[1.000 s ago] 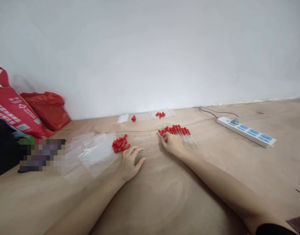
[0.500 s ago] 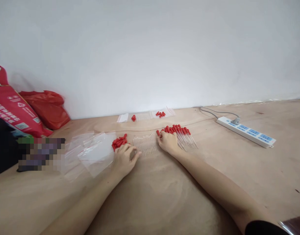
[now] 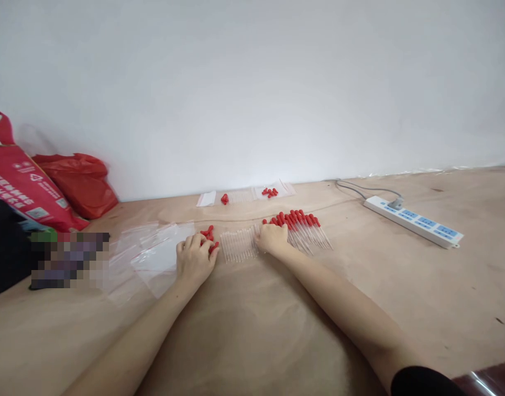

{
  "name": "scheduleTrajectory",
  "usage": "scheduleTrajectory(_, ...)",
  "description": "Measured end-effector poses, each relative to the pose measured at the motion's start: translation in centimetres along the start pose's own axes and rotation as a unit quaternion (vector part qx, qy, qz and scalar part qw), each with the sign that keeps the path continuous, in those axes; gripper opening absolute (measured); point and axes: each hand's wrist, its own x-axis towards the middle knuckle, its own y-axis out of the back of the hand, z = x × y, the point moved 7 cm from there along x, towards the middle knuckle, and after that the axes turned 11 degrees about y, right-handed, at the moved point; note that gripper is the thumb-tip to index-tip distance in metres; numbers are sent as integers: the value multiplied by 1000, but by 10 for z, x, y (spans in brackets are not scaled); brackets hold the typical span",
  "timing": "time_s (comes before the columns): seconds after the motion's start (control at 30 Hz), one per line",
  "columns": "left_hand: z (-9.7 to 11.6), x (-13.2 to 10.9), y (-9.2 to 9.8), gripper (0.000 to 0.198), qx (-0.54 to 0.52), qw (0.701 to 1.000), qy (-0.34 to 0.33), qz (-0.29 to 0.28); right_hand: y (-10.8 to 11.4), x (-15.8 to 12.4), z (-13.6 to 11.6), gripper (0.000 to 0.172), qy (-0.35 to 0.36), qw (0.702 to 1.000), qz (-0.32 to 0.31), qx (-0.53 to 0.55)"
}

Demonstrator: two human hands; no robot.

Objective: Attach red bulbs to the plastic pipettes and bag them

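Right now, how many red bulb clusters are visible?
4: a pile at the left hand, a row by the right hand, two groups near the wall. Hands may hide bulbs.

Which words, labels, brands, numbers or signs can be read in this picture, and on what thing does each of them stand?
No word, brand or number can be read.
Tote: white Chinese characters, too blurred to quote.
Tote: a recycling sign, blurred but recognisable.
Tote: a square code, too small to decode.
Power strip: marks on blue panels, too small to read.
Droppers: no text visible.
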Motion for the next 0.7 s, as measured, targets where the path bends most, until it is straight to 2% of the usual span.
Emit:
scheduleTrajectory(0.2,7,-4,21,16,-44,995,-16,83,2,2,-3,27,-3,1000,-5,4)
scheduleTrajectory(0.27,15,-8,27,17,-96,991,-28,88,5,-3,1,28,-1,1000,3,3)
scheduleTrajectory(0.37,33,-16,28,16,-195,979,-62,23,12,-15,7,29,43,998,45,20)
scheduleTrajectory(0.47,53,-28,23,15,-287,950,-93,-84,16,-37,14,23,139,983,107,60)
scheduleTrajectory(0.57,66,-37,16,15,-349,917,-92,-169,13,-64,22,18,231,959,149,74)
scheduleTrajectory(0.7,71,-42,8,9,-362,905,-86,-206,10,-89,26,21,300,934,176,77)
